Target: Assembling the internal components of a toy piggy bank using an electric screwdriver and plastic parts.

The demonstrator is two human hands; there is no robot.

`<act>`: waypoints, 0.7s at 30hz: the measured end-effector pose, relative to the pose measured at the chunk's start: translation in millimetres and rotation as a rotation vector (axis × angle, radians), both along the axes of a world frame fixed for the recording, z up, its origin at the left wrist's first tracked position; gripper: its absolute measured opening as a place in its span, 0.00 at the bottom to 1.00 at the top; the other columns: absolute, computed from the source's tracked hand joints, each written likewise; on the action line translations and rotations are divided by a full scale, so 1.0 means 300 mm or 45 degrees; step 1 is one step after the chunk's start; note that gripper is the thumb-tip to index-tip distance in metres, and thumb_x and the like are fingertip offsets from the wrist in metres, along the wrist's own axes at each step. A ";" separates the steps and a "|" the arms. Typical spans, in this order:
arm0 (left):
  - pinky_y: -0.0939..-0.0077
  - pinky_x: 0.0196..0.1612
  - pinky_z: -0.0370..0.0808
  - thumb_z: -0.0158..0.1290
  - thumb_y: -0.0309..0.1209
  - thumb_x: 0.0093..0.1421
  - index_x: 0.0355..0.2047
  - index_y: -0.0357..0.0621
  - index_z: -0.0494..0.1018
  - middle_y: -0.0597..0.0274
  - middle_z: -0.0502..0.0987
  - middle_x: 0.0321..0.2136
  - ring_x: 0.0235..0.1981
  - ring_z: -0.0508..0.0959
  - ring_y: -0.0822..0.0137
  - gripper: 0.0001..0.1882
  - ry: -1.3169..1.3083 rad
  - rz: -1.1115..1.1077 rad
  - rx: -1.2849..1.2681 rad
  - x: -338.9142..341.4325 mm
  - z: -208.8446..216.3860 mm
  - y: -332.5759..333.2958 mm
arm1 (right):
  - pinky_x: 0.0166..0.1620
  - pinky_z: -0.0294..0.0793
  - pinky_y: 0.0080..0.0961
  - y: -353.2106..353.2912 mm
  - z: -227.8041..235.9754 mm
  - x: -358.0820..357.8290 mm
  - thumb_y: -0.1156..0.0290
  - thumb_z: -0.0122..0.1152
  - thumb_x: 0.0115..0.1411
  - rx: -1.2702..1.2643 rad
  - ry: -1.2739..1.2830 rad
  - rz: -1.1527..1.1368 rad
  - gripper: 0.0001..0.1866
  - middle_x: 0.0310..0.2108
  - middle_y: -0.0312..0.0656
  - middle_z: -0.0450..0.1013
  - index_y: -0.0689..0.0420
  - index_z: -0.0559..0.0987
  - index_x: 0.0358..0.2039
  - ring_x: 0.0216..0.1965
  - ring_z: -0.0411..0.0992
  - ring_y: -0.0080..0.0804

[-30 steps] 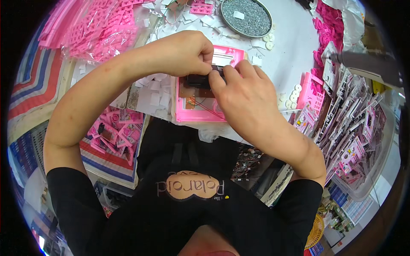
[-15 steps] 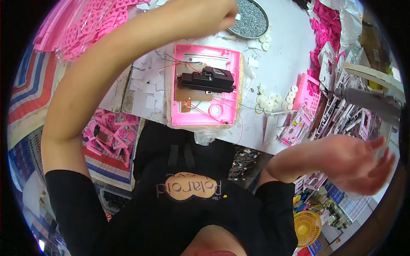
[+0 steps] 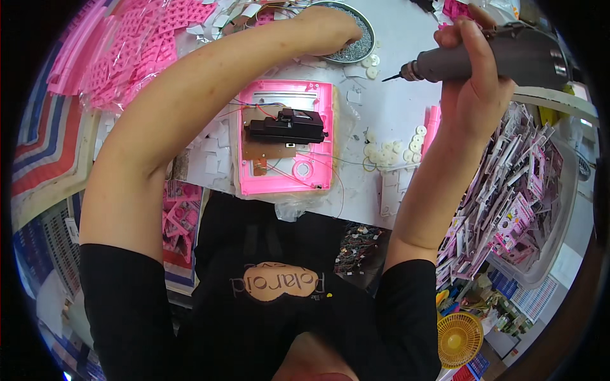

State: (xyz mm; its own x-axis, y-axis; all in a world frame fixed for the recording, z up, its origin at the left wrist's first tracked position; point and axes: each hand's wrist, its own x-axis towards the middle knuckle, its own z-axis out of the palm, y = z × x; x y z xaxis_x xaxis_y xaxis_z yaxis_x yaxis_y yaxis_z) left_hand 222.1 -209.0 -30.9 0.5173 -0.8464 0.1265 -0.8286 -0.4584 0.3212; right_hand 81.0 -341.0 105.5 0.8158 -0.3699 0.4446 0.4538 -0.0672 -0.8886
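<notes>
My left hand [image 3: 330, 32] reaches across to the far side of the table, its fingers bent down into a round metal dish [image 3: 373, 38] of small grey screws [image 3: 362, 48]. Its fingertips are closed among them, and what they pinch is hidden. My right hand [image 3: 473, 79] grips a dark grey electric screwdriver [image 3: 524, 56], the thin bit pointing left toward the dish. Between my arms lies a pink plastic toy casing [image 3: 325, 162], open side up. Inside it sit a black plastic box [image 3: 289, 130], a brown circuit board [image 3: 272, 151] and thin loose wires.
White plastic gears [image 3: 384, 154] lie right of the casing, paper slips [image 3: 216, 146] left of it. Bagged pink parts [image 3: 143, 51] cover the far left. A clear bin [image 3: 562, 235] of printed panels stands at right; a yellow basket [image 3: 459, 340] sits below.
My right hand has risen from low on the right and now holds the electric screwdriver. My left hand has dropped its fingers into the screws. The view has shifted slightly.
</notes>
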 end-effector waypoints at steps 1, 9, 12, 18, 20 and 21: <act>0.57 0.38 0.78 0.53 0.33 0.60 0.36 0.43 0.79 0.53 0.82 0.34 0.36 0.82 0.52 0.09 -0.040 0.025 -0.069 -0.003 -0.005 -0.006 | 0.33 0.74 0.25 0.022 0.010 -0.006 0.78 0.63 0.58 0.008 0.011 -0.027 0.21 0.34 0.44 0.75 0.68 0.73 0.52 0.30 0.75 0.29; 0.53 0.40 0.78 0.55 0.31 0.56 0.35 0.41 0.81 0.45 0.83 0.35 0.37 0.83 0.47 0.10 0.061 0.221 -0.122 -0.027 0.072 -0.011 | 0.51 0.78 0.43 0.047 -0.014 -0.079 0.80 0.56 0.63 0.142 0.162 0.330 0.15 0.38 0.53 0.76 0.66 0.72 0.51 0.35 0.77 0.39; 0.57 0.37 0.77 0.56 0.34 0.58 0.34 0.41 0.79 0.49 0.82 0.33 0.33 0.82 0.50 0.09 0.320 0.091 -0.548 -0.191 0.207 0.175 | 0.44 0.77 0.40 0.105 -0.014 -0.132 0.75 0.53 0.65 0.157 0.230 0.367 0.19 0.30 0.49 0.75 0.65 0.68 0.55 0.28 0.74 0.35; 0.71 0.31 0.76 0.61 0.22 0.57 0.38 0.41 0.78 0.59 0.81 0.29 0.27 0.81 0.61 0.08 0.543 0.215 -0.802 -0.601 0.221 0.460 | 0.31 0.74 0.33 0.219 -0.065 -0.229 0.67 0.56 0.64 0.431 -0.136 0.795 0.18 0.17 0.37 0.66 0.61 0.67 0.50 0.19 0.65 0.28; 0.68 0.31 0.77 0.62 0.24 0.57 0.38 0.42 0.78 0.58 0.81 0.30 0.30 0.82 0.60 0.09 0.376 0.207 -0.809 -0.654 0.171 0.472 | 0.31 0.71 0.31 0.234 -0.063 -0.242 0.64 0.54 0.66 0.279 -0.170 0.934 0.17 0.18 0.34 0.66 0.56 0.67 0.52 0.20 0.64 0.26; 0.68 0.31 0.77 0.62 0.23 0.57 0.39 0.42 0.77 0.58 0.81 0.30 0.30 0.82 0.59 0.10 0.386 0.229 -0.843 -0.672 0.159 0.478 | 0.31 0.70 0.31 0.249 -0.060 -0.255 0.63 0.53 0.66 0.236 -0.165 0.965 0.17 0.19 0.32 0.66 0.54 0.67 0.52 0.20 0.63 0.26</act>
State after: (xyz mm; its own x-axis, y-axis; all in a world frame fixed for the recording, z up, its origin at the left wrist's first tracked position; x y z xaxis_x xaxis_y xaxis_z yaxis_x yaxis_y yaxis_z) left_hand 20.4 -65.7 16.9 0.7336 -0.5419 0.4100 -0.5904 -0.2095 0.7794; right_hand 4.5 -266.4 87.5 0.8211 0.1888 0.5386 0.4169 0.4460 -0.7920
